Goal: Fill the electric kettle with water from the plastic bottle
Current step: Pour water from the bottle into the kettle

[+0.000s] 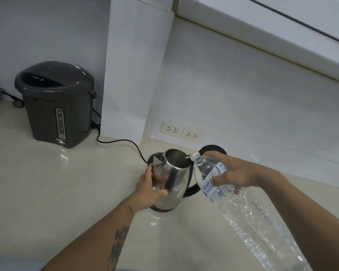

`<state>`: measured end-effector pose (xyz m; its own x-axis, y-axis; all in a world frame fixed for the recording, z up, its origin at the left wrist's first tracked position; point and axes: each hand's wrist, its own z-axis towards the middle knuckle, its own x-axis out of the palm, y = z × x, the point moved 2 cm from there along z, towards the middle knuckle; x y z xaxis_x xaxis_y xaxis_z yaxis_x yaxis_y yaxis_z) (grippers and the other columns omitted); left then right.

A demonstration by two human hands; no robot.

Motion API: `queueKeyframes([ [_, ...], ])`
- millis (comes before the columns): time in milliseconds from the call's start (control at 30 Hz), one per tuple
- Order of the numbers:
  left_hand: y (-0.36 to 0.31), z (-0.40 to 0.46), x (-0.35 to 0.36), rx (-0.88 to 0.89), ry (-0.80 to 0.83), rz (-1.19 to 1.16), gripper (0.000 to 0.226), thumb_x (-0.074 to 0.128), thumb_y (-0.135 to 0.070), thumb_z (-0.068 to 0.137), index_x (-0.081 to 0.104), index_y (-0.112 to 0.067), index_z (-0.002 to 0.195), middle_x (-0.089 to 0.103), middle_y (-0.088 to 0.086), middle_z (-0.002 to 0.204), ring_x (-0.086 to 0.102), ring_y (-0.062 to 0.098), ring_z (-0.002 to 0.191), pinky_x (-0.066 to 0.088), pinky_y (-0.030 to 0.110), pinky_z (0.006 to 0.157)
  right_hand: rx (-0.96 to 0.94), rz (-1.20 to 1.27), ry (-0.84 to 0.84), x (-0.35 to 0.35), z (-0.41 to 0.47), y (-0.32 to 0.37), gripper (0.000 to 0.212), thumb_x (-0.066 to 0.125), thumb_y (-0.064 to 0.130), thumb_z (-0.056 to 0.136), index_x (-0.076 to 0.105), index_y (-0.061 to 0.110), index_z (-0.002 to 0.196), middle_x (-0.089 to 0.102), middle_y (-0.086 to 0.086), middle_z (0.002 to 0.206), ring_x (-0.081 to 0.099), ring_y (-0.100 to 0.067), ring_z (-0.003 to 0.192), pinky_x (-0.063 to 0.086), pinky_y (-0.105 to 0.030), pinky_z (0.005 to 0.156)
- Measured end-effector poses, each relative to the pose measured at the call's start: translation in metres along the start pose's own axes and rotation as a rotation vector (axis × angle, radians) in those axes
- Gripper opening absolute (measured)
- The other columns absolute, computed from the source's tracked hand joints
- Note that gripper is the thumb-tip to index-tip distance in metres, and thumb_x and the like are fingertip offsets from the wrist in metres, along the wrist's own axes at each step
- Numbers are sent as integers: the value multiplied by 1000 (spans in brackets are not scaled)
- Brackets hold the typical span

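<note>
Nearest me, my right hand has its fingers wrapped round the tilted plastic bottle, whose mouth touches the open rim of the electric kettle. My left hand presses its fingers against the kettle's steel side, steadying it on the tabletop. Behind stands a grey water boiler.

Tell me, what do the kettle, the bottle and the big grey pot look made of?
Kettle: polished metal, probably stainless steel; it mirrors the left hand. Its handle looks like black plastic.
Bottle: thin clear plastic, crinkled and see-through, with a printed label.
Grey pot: seemingly matte dark plastic, with a glossier lid panel.
</note>
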<state>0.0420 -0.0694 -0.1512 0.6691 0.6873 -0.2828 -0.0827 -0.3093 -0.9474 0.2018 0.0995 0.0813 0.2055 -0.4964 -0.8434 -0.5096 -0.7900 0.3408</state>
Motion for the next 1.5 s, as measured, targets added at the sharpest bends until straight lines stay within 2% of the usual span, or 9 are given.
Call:
queueKeyframes([
  [133, -2, 0, -1, 10, -7, 8, 116, 85, -34, 68, 11, -38, 157, 36, -3, 154, 39, 25, 142, 40, 47, 115, 16, 5, 3, 2, -3, 1, 69, 73, 22, 89, 31, 56, 132, 62, -1, 127, 72, -25, 99, 63, -37, 64],
  [200, -3, -1, -1, 6, -12, 11, 117, 85, -37, 65, 11, -39, 156, 37, -3, 154, 40, 24, 141, 40, 48, 115, 33, 13, 13, 3, -4, 1, 70, 73, 22, 90, 30, 54, 136, 65, -2, 121, 73, -27, 98, 62, -38, 63],
  [433, -1, 0, -1, -5, 1, 11, 120, 83, -45, 58, 11, -45, 154, 38, -4, 154, 41, 23, 140, 40, 49, 115, 32, 13, 17, 1, -5, -2, 69, 73, 24, 89, 30, 56, 133, 67, -5, 123, 75, -28, 97, 62, -33, 60],
  [533, 1, 2, -1, -1, 1, 3, 123, 81, -50, 52, 12, -46, 154, 39, -4, 154, 43, 23, 139, 42, 49, 114, 19, 20, 8, 0, -5, -2, 71, 74, 25, 88, 31, 55, 135, 62, -4, 128, 75, -27, 96, 62, -34, 59],
  [633, 2, 2, -1, 2, 6, -2, 119, 84, -43, 59, 12, -46, 154, 38, -4, 154, 44, 22, 139, 43, 48, 114, 2, 16, 5, -1, -5, -2, 72, 74, 26, 86, 32, 55, 137, 54, -1, 136, 74, -25, 96, 60, -32, 58],
  [800, -1, 1, -1, 7, 12, 1, 115, 86, -38, 65, 12, -47, 154, 37, -5, 155, 41, 23, 141, 42, 49, 114, -4, 12, 2, -4, -7, -1, 74, 74, 26, 87, 30, 53, 140, 51, 0, 140, 73, -23, 95, 57, -27, 56],
  [967, 0, 1, -1, 6, 6, 6, 118, 84, -42, 62, 11, -44, 155, 38, -4, 153, 42, 23, 140, 42, 49, 114, 14, -1, 7, -6, -8, -1, 73, 74, 28, 88, 29, 55, 139, 56, -2, 132, 72, -20, 96, 57, -26, 57],
  [1200, 3, 4, 0, 4, 6, 12, 118, 83, -45, 61, 10, -47, 154, 37, -4, 154, 40, 25, 141, 42, 51, 114, 14, 4, -1, -7, -5, -1, 73, 75, 29, 87, 31, 56, 138, 52, -1, 133, 72, -24, 96, 56, -25, 55],
  [1500, 4, 5, 0, 5, 7, 8, 121, 83, -43, 63, 7, -42, 157, 35, -3, 156, 38, 23, 142, 40, 50, 115, -4, -19, -15, -10, -2, -3, 74, 75, 30, 86, 31, 54, 141, 55, 4, 123, 66, -14, 87, 50, -17, 50],
])
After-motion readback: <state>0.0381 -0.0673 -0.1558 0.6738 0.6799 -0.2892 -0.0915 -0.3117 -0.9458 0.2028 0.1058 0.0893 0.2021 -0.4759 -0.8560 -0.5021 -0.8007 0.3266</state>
